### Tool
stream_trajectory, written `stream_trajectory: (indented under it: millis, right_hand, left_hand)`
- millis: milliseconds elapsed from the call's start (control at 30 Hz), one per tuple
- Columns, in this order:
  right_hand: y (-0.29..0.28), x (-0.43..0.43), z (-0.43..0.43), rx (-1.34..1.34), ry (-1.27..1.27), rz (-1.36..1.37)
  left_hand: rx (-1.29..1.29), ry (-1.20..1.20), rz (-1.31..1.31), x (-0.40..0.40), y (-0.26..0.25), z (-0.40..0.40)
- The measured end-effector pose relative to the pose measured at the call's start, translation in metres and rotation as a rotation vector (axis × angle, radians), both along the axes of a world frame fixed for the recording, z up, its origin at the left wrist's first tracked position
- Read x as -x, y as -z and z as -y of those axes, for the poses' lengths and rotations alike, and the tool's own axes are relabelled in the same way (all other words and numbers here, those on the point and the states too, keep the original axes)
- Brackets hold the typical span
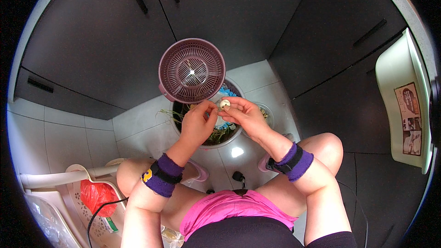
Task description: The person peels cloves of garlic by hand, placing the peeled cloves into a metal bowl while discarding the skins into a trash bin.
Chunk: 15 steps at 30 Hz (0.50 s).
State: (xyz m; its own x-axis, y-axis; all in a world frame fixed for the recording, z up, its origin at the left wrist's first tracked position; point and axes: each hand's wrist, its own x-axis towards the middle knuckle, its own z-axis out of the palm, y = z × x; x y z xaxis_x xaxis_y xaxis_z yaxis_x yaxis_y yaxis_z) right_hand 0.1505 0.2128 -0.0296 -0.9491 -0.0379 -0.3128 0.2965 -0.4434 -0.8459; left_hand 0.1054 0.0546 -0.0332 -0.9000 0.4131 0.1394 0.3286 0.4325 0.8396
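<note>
My right hand [246, 115] pinches a small, round whitish piece of food [225, 103] with dark specks between thumb and fingers; I cannot tell its exact kind. Close beside it, on the left, are the curled fingertips of my left hand [200, 120]. Whether they grip anything is hidden. Both hands are over a round grey tub [225, 143] on the floor. Green stems and leaves [218, 136] lie in it, along with something blue and white [227, 92]. A purple plastic colander [192, 65] overlaps the tub's far side. Partly behind my right hand stands a clear bowl [270, 110] containing small pale pieces.
Dark cabinets [220, 13] enclose the tiled floor [137, 129] ahead and to the right. A pale green basin [389, 110] stands upright at the right. At the left, a cream plastic rack [77, 198] holds a red plastic bag [98, 194]. A black cable [98, 210] crosses beside it.
</note>
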Motion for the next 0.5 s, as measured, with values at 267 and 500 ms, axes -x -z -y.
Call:
stream_trajectory:
  millis: [267, 500]
  right_hand:
    - [-0.002, 0.000, 0.002, 0.035, 0.025, 0.031]
    - [0.004, 0.002, 0.002, -0.021, 0.012, 0.039]
  left_hand:
    - [0.085, -0.059, -0.035, 0.003, 0.004, 0.003]
    - [0.365, 0.065, -0.048, 0.001, 0.024, 0.010]
